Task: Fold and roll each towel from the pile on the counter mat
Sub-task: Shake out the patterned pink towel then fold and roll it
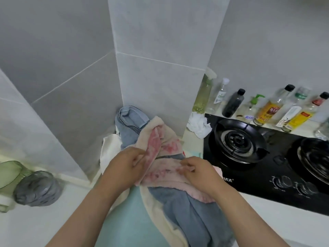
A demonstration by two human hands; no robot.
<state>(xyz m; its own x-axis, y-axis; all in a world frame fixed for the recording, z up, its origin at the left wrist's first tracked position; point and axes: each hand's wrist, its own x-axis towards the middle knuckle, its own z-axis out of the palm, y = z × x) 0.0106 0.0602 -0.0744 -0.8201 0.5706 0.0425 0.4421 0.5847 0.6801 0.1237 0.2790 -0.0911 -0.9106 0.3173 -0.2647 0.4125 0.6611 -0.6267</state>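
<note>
White counter (44, 211): pink towel (169, 147) tops the pile (156, 202) on the teal mat (124, 225). Left hand (128, 163) and right hand (197, 170) each pinch its edge. Risk: lifting may drag the blue towel (195, 211) toward the hob (249, 175) at 3 o'clock.

White counter (53, 220) carries teal mat (124, 220), black stove (258, 177) (2 burners), bottles (233, 104).

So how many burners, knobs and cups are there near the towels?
Burners: 2
Knobs: 2
Cups: 2
Total: 6
</note>
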